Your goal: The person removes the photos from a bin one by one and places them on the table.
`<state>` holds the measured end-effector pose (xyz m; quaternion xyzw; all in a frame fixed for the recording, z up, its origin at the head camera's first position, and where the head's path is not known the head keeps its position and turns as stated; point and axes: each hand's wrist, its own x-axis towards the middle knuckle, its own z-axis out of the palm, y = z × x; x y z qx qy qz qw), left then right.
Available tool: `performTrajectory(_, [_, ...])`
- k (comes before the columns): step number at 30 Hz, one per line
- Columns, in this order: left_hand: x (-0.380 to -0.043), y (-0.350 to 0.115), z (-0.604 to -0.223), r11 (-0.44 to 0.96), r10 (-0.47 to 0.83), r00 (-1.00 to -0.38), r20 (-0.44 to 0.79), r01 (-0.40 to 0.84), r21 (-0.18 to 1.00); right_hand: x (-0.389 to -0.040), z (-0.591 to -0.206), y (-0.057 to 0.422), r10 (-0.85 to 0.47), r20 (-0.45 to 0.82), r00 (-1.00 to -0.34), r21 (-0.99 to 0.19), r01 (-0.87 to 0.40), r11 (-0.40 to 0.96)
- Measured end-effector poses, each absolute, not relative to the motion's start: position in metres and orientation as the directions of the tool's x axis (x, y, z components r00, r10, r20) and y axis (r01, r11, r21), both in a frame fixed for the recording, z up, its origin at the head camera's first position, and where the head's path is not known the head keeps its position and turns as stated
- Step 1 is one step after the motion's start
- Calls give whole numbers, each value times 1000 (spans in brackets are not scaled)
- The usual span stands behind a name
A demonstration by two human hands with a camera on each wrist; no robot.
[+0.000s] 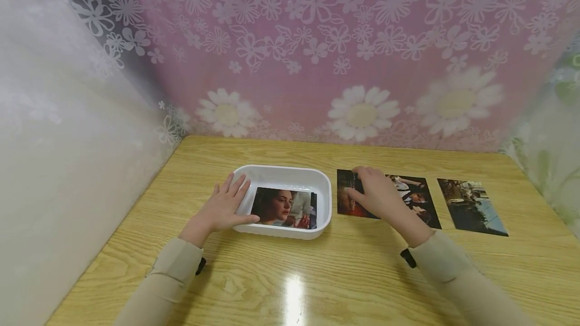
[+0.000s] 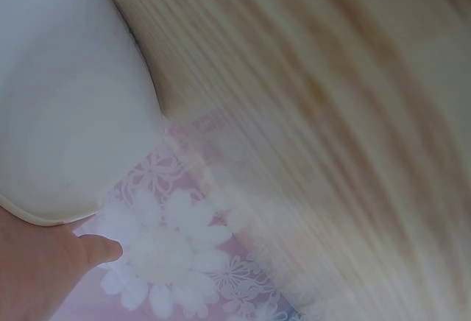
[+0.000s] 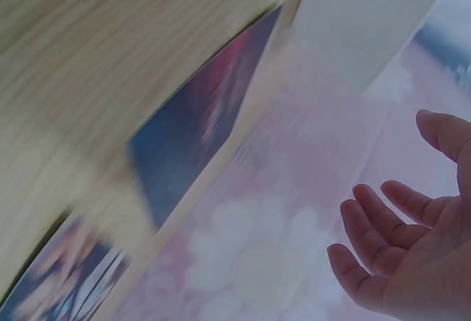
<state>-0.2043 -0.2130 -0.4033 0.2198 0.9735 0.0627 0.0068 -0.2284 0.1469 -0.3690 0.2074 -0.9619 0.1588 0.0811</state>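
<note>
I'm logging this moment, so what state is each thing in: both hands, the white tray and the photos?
White tray: upright, holding photos
Portrait photo: face up in the tray, on top
Left hand: fingers spread, touching the tray's rim
Right hand: fingers loosely curved, empty
Leftmost photo: face up, partly hidden
Middle photo: face up, partly hidden
Rightmost photo: face up, uncovered

Between the sleeves (image 1: pixel 158 283), passage exists low over the table (image 1: pixel 254 286). Beyond, the white tray's wall (image 1: pixel 276 233) obstructs; the left hand (image 1: pixel 223 207) blocks its left end, the right hand (image 1: pixel 378 192) the adjacent photo (image 1: pixel 345 192).
</note>
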Motion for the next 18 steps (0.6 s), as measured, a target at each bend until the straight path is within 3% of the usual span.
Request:
performTrajectory(10, [-205, -213, -403, 898, 424, -906, 1, 420, 130, -231, -373, 82, -494, 157, -855, -298, -518, 802])
performTrajectory(18, [-204, -213, -402, 899, 424, -906, 2, 421, 121, -233, -389, 55, -618, 53, -784, -244, -611, 753])
